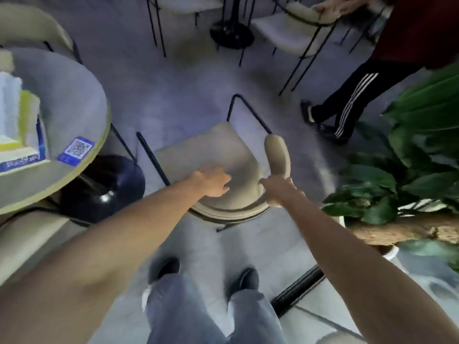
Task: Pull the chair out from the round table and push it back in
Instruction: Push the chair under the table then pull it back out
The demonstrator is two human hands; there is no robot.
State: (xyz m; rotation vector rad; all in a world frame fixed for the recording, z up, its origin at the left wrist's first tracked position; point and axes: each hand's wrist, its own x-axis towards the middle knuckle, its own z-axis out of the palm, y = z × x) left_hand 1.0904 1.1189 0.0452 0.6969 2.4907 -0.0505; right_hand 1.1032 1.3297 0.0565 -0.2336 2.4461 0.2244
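Note:
A beige padded chair (218,150) with thin black metal legs stands on the floor in the middle, apart from the round table (82,105) at the left. My right hand (278,188) grips the chair's curved padded backrest near its right end. My left hand (211,181) lies on the rear of the seat cushion with fingers spread, palm down. The chair's seat faces away from me and is turned a little toward the right. The table's dark round base (106,187) sits left of the chair.
On the table lie stacked books (22,145) and a blue QR-code card (77,151). A big potted plant (407,170) crowds the right. Another person in striped black trousers (347,105) holds a second beige chair (298,26) at the back right. My feet are below the chair.

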